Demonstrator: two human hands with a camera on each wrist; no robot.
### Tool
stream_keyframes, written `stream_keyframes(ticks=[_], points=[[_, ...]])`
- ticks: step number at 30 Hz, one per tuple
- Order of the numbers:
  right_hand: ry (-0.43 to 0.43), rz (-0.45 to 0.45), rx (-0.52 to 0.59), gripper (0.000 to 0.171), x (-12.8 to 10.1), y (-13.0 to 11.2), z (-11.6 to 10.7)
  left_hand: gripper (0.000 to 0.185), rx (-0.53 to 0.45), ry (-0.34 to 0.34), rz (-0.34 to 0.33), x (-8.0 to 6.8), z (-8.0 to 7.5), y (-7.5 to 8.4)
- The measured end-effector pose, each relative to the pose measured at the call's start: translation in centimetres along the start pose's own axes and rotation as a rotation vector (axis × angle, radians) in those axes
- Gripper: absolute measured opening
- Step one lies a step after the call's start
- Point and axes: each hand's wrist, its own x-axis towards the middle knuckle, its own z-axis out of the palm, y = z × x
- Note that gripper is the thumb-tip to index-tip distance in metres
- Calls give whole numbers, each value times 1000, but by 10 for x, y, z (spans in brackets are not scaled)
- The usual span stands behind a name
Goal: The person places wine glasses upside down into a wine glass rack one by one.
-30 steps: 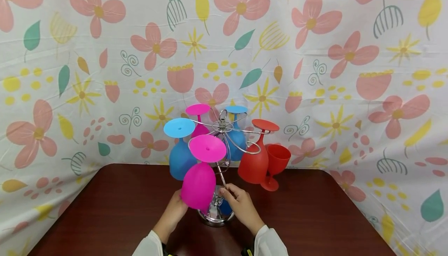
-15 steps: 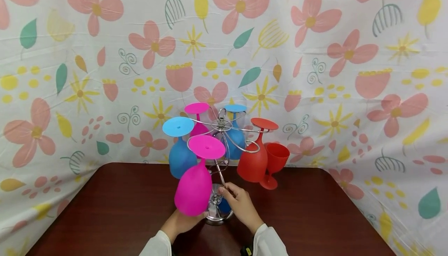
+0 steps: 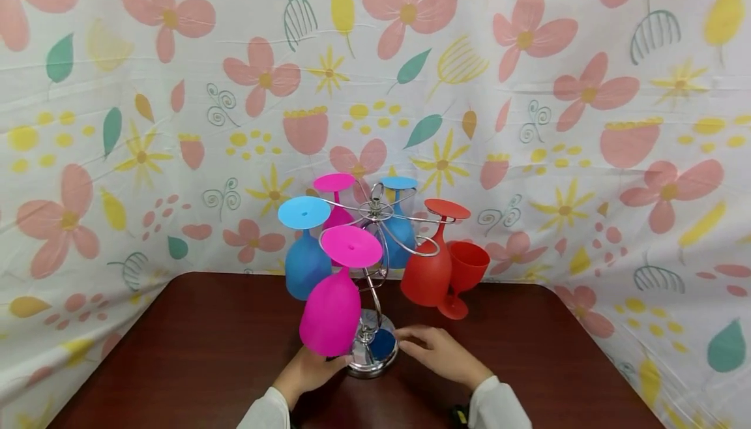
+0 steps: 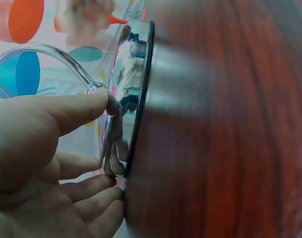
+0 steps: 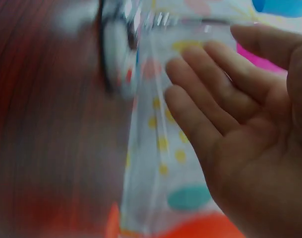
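Head view was bright, evenly lit, sharp (slight bowing at edges). Right wrist view badly motion-blurred; glare streaked the table (image 4: 215,124) near the chrome base (image 4: 136,89).

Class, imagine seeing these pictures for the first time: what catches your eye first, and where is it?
A chrome rack stands mid-table, hung with upside-down pink, blue and red goblets; the nearest pink goblet tilts toward the viewer. The left hand touches the rack's base, while the right hand hovers open beside it. One red goblet stands upright behind.
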Motion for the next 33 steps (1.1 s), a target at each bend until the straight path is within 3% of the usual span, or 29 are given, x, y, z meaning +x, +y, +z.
stream_keyframes(ticks=[3,5,10,16,20,27,33], points=[[-16,15,-119,37,-17,7,-27,25,-38,-5,43,3,2,-1],[18,26,-196,35,-27,8,-48,23,-40,0,44,2,1,0],[228,36,-370,29,-41,3,-102,33,29,16,-16,0,-2,1],[388,22,-509,51,-32,2,-145,42,69,12,-26,0,-2,0],[388,34,-554,65,-13,4,-156,36,14,11,-58,-2,-1,-1],[292,142,-602,80,28,6,-158,25,-20,28,-25,0,1,-2],[310,215,-613,75,51,14,-152,49,62,20,-31,-1,-1,0]])
